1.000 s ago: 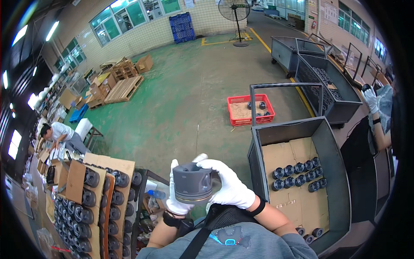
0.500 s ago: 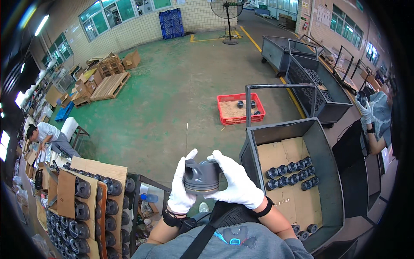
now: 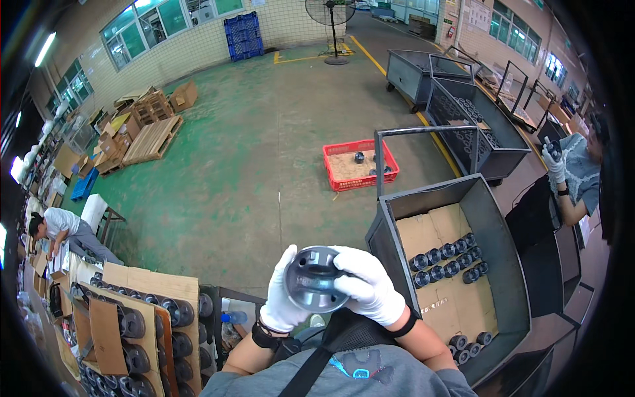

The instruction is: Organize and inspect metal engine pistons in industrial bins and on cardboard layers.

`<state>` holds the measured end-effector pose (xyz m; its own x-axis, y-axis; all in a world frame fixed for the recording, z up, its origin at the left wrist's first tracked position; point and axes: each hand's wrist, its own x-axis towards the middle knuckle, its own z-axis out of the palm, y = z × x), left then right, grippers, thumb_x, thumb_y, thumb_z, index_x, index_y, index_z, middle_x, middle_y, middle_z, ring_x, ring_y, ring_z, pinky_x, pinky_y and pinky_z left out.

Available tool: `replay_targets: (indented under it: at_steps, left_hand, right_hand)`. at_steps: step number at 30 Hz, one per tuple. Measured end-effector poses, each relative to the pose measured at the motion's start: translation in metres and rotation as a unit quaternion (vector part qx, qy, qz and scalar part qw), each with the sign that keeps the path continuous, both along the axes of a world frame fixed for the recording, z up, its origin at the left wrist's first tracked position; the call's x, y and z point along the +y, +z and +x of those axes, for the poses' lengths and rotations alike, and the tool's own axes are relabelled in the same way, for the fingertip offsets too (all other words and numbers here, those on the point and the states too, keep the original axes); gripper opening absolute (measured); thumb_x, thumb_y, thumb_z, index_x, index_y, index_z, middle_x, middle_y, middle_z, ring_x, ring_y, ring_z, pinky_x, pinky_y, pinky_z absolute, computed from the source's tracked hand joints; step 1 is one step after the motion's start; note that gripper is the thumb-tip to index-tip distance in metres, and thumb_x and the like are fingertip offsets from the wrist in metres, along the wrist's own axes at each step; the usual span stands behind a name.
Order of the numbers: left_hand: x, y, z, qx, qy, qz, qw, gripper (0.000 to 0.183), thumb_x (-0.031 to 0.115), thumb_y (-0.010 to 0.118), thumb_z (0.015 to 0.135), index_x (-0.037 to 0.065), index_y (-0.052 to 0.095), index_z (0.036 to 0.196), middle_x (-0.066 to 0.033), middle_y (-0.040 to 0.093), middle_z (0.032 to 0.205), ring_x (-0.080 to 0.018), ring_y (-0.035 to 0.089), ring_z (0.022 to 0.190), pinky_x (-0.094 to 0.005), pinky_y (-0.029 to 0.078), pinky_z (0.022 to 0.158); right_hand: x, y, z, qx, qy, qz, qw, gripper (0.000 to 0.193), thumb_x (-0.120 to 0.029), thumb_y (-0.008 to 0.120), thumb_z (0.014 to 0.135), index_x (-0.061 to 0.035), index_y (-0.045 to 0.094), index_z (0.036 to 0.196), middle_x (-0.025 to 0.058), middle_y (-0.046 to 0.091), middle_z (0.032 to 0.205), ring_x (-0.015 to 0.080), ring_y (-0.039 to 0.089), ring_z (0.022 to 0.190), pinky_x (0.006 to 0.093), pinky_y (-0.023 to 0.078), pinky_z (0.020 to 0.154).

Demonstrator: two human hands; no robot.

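Head view: a round grey metal part (image 3: 313,280) was held up between two white-gloved hands.

The left hand (image 3: 281,298) cupped the part's left rim with fingers curled around it, while the right hand (image 3: 364,286) pinched the right rim, thumb and fingers pressed on the edge; held this way, its flat face tilted toward the camera, seemingly for a look. It hung at chest height, above the gap between a grey metal bin (image 3: 493,238) lined with cardboard, holding rows of similar parts on the right, and cardboard trays (image 3: 149,291) of parts on the left. A red crate (image 3: 360,164) sat well apart on the green floor (image 3: 251,145).
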<state>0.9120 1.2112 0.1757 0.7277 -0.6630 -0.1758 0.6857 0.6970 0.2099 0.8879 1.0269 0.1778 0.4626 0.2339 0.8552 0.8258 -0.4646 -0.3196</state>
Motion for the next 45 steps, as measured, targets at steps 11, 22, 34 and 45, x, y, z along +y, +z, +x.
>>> replay_targets:
  at_steps: [11, 22, 34, 45]
  left_hand:
    - [-0.004, -0.043, 0.034, -0.065, -0.079, -0.07, 0.992, 0.084, 0.071, 0.03, 0.095, 0.001, 0.044, 0.139, -0.0337, 0.057, 0.117, -0.0453, 0.06, 0.105, -0.0574, 0.054, 0.084]
    - [-0.138, -0.028, -0.009, -0.254, 0.016, 0.304, 0.918, 0.066, 0.056, 0.037, 0.1, 0.001, 0.051, 0.133, -0.0157, 0.067, 0.112, -0.0273, 0.065, 0.101, -0.0411, 0.053, 0.092]
    - [-0.256, -0.138, -0.065, -0.551, -0.496, 0.131, 0.658, 0.019, 0.012, 0.064, 0.095, 0.001, 0.066, 0.111, -0.0099, 0.064, 0.112, -0.024, 0.061, 0.104, -0.0357, 0.048, 0.093]
    - [-0.227, -0.174, -0.081, -0.317, -0.548, 0.329, 0.701, 0.024, 0.011, 0.061, 0.092, 0.002, 0.064, 0.114, -0.0145, 0.062, 0.115, -0.0282, 0.057, 0.111, -0.0363, 0.043, 0.1]
  right_hand:
    - [-0.029, 0.002, -0.031, 0.284, -0.079, 0.063, 0.954, 0.115, -0.052, 0.091, 0.057, 0.0012, 0.037, 0.143, 0.024, 0.05, 0.133, 0.035, 0.061, 0.108, 0.0396, 0.051, 0.092]
    - [-0.128, -0.031, -0.062, 0.557, 0.03, 0.211, 0.803, 0.059, -0.033, 0.063, 0.094, -0.014, 0.042, 0.146, 0.0098, 0.069, 0.104, 0.0116, 0.06, 0.064, 0.0273, 0.052, 0.061]
    - [-0.319, -0.316, -0.257, 0.636, -0.3, 0.589, 0.397, 0.026, 0.0, 0.055, 0.093, -0.0061, 0.061, 0.118, 0.0086, 0.067, 0.082, 0.0145, 0.06, 0.056, 0.0266, 0.047, 0.047]
    - [-0.336, -0.583, -0.197, 0.495, -0.405, 0.727, 0.252, 0.038, 0.005, 0.048, 0.087, -0.0125, 0.06, 0.118, 0.0093, 0.064, 0.077, 0.019, 0.056, 0.046, 0.0308, 0.043, 0.037]
